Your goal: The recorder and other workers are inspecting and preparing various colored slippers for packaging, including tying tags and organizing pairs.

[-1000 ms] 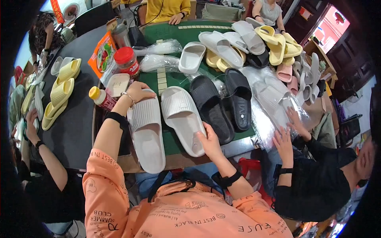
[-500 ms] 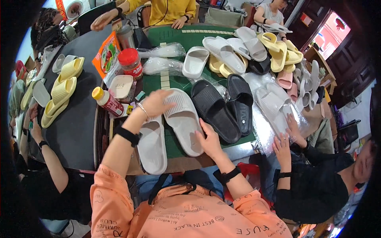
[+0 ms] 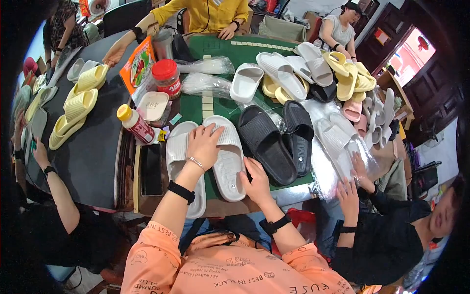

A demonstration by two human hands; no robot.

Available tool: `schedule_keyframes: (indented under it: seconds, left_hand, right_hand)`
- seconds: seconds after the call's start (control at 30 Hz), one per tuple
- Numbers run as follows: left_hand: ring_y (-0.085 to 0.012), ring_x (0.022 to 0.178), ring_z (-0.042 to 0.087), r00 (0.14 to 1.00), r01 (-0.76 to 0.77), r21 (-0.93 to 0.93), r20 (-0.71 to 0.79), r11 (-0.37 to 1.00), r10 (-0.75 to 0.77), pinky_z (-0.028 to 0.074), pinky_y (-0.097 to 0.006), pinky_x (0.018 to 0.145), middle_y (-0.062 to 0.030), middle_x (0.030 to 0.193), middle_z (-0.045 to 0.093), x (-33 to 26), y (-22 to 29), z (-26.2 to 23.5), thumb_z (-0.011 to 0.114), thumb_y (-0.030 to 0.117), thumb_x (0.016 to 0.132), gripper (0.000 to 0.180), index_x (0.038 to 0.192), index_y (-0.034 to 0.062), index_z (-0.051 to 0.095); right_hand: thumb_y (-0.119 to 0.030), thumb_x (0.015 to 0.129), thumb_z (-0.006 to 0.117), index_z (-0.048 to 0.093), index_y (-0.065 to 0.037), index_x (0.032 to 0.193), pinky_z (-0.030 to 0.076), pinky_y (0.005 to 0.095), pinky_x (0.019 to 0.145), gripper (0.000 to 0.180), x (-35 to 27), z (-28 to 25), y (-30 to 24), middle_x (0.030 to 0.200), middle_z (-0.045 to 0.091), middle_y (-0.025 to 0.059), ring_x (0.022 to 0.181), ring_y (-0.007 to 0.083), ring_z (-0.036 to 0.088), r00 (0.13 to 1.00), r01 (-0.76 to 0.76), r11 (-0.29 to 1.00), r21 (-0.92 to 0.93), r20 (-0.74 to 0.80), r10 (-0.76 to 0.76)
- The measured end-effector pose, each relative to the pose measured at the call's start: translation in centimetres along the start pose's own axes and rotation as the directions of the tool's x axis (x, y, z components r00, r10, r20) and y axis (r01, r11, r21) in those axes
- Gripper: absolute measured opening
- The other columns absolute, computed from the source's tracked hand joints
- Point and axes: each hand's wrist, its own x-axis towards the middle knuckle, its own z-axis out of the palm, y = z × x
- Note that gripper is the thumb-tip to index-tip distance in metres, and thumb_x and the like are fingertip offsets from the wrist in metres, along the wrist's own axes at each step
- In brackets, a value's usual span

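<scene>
Two light grey slide slippers lie side by side before me, toes pointing away. My left hand [image 3: 204,146] is over the inner edges of their straps, fingers stretched out onto the strap of the right grey slipper [image 3: 227,171]. That hand partly hides the left grey slipper [image 3: 177,147]. At the right slipper's outer edge, my right hand [image 3: 256,182] rests with thumb and fingers apart, the thumb touching the sole's side. Just right of it lie a large black slipper [image 3: 269,147] and a second black slipper [image 3: 299,142].
Mixed slippers [image 3: 281,73] pile up at the back right. Wrapped grey slippers [image 3: 338,142] lie near a co-worker's hands [image 3: 348,188]. A red-lidded jar [image 3: 166,78], yellow-capped bottle [image 3: 134,125] and phone [image 3: 151,169] stand or lie left. Yellow slippers [image 3: 78,108] rest on a black table.
My left hand has come down and the right grey slipper has turned straighter beside the left one. The yellow-sleeved co-worker's hand has moved toward the yellow slippers.
</scene>
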Motion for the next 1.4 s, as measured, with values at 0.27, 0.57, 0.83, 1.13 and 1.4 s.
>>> schedule_keyframes:
  seconds: [0.27, 0.57, 0.83, 1.13, 1.4]
  left_hand:
    - [-0.0297, 0.108, 0.04, 0.999, 0.0, -0.022, -0.042, 1.0, -0.001, 0.03, -0.043, 0.092, -0.0089, 0.119, 0.045, 0.0, 0.3, -0.2, 0.068, 0.014, 0.063, 0.058, 0.117, 0.015, 0.047]
    - [-0.0304, 0.109, 0.038, 0.999, 0.005, -0.018, -0.037, 1.0, -0.006, 0.029, -0.042, 0.093, -0.0097, 0.12, 0.044, 0.0, 0.4, -0.1, 0.068, 0.014, 0.063, 0.06, 0.118, 0.0143, 0.046]
    - [-0.0293, 0.11, 0.039, 0.999, 0.021, -0.01, -0.028, 1.0, -0.021, 0.028, -0.043, 0.093, -0.0088, 0.12, 0.044, 0.0, 0.4, -0.2, 0.067, 0.015, 0.065, 0.057, 0.118, 0.0152, 0.046]
    - [-0.0305, 0.107, 0.04, 0.997, -0.02, -0.032, -0.078, 0.999, 0.017, 0.031, -0.043, 0.09, -0.0081, 0.118, 0.045, 0.4, 0.3, -0.2, 0.067, 0.012, 0.064, 0.056, 0.116, 0.0131, 0.047]
    - [-0.028, 0.107, 0.04, 0.999, 0.005, -0.008, -0.037, 1.0, -0.005, 0.029, -0.042, 0.092, -0.0087, 0.119, 0.045, 0.1, 0.5, -0.2, 0.068, 0.014, 0.063, 0.057, 0.116, 0.0132, 0.046]
  right_hand:
    - [-0.012, 0.076, 0.054, 0.048, 0.005, 0.113, 0.038, 0.0386, 0.089, 0.041, -0.1, 0.0, 0.0, 0.109, 0.052, 0.0204, 0.107, 0.0331, 0.046, 1.0, -0.021, 1.0, -0.002, -0.01, 0.021]
    - [-0.01, 0.074, 0.056, 0.05, 0.004, 0.111, 0.038, 0.037, 0.088, 0.04, -0.1, 0.0, -0.1, 0.108, 0.053, 0.0207, 0.104, 0.0328, 0.048, 0.999, -0.03, 1.0, 0.007, -0.035, 0.03]
    - [-0.013, 0.076, 0.054, 0.048, 0.005, 0.112, 0.038, 0.0392, 0.088, 0.04, 0.9, -0.2, -0.2, 0.108, 0.052, 0.0211, 0.105, 0.0345, 0.047, 0.999, -0.033, 0.999, 0.034, -0.012, 0.033]
    - [-0.012, 0.075, 0.054, 0.049, 0.005, 0.11, 0.039, 0.0392, 0.088, 0.04, 0.1, 0.0, -0.1, 0.108, 0.052, 0.0217, 0.105, 0.0345, 0.047, 0.999, -0.039, 0.999, 0.005, -0.007, 0.039]
    - [-0.01, 0.074, 0.054, 0.048, 0.006, 0.111, 0.038, 0.0391, 0.088, 0.04, 0.3, -0.3, -0.6, 0.107, 0.052, 0.0221, 0.104, 0.0348, 0.047, 0.999, -0.033, 0.999, 0.009, -0.01, 0.033]
